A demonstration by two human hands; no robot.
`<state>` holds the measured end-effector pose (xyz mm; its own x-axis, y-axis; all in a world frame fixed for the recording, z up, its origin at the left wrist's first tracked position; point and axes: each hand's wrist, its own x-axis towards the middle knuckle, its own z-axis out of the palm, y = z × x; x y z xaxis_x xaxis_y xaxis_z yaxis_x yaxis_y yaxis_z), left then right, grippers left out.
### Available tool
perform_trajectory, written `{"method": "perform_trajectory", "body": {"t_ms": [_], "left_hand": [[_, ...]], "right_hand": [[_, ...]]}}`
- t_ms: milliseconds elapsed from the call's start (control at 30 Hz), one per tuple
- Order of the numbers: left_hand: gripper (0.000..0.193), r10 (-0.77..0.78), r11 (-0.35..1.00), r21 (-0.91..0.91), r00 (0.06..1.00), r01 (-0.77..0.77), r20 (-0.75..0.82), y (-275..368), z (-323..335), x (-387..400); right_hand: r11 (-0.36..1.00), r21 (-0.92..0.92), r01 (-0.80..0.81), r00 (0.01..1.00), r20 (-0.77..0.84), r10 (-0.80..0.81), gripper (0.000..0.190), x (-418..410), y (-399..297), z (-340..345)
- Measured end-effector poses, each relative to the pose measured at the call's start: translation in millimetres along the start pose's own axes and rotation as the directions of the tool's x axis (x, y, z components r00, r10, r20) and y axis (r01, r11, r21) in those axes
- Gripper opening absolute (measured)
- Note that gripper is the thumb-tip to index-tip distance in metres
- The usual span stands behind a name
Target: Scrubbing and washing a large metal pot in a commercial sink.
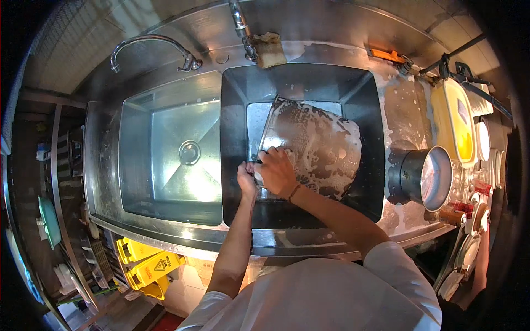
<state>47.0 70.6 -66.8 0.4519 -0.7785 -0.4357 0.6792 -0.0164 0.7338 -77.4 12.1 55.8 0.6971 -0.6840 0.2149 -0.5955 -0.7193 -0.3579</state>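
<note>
A large metal pot (316,149), streaked with soap foam, lies on its side in the right-hand sink basin (300,76). Its rim faces left. My left hand (247,180) grips the pot at the lower end of that rim. Across it, my right hand (275,169) bends its fingers against the pot's foamy side, close to the rim. Whitish material shows around the right fingers; whether it is foam or a scrubbing pad I cannot tell. The fingers and the pot's inside are mostly hidden.
Left is a second basin (186,124) with a drain. A faucet (155,39) and a sponge (270,50) are behind. On the right counter stand a smaller pot (428,178), a yellow tub (455,120), glasses and dishes. Another person's arm (481,260) shows at far right.
</note>
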Motion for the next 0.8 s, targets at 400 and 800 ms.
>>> {"method": "perform_trajectory", "body": {"t_ms": [400,800], "left_hand": [[0.056,0.257,0.456,0.881,0.966,-0.124,0.003,22.8,28.0,10.8],[0.05,0.342,0.062,0.952,0.903,-0.3,0.262,55.2,91.4,-13.7]], "right_hand": [[0.92,-0.031,-0.391,0.894,-0.249,0.371,0.019,54.8,170.1,-0.8],[0.965,0.26,0.037,0.995,-0.094,-0.013,0.032,-23.2,75.6,-35.2]]}}
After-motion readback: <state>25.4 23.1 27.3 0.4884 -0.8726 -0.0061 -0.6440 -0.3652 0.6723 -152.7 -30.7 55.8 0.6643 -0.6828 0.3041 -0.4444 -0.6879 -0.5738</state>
